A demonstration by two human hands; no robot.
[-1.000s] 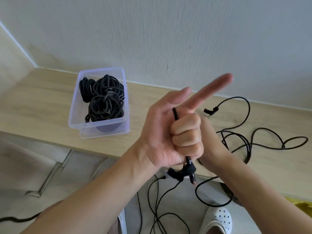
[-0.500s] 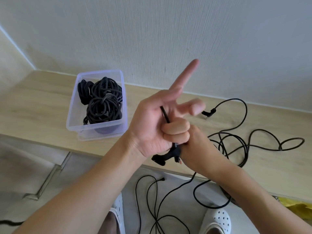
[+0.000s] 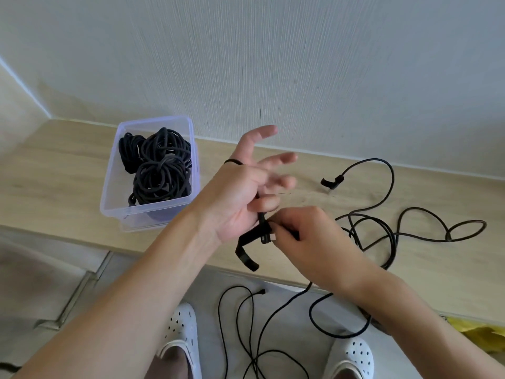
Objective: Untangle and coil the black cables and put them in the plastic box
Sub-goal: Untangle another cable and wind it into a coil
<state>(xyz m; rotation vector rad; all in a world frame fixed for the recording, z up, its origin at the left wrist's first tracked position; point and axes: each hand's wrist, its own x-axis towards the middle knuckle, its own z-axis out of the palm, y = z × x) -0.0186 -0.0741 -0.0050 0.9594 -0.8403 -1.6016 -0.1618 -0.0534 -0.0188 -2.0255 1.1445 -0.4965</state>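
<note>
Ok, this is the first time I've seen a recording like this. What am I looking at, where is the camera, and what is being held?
There is no machine here: a person works with two bare hands. Every picture comes from one camera worn on the head and looking down, so you see the forearms and, below them, white shoes. On the wooden shelf stands a clear plastic box with coiled cables inside. To its right a loose cable sprawls on the wood. The left hand is spread, with one finger curled over a cable end that runs across its palm. The right hand pinches that end beside its dangling strap.
</note>
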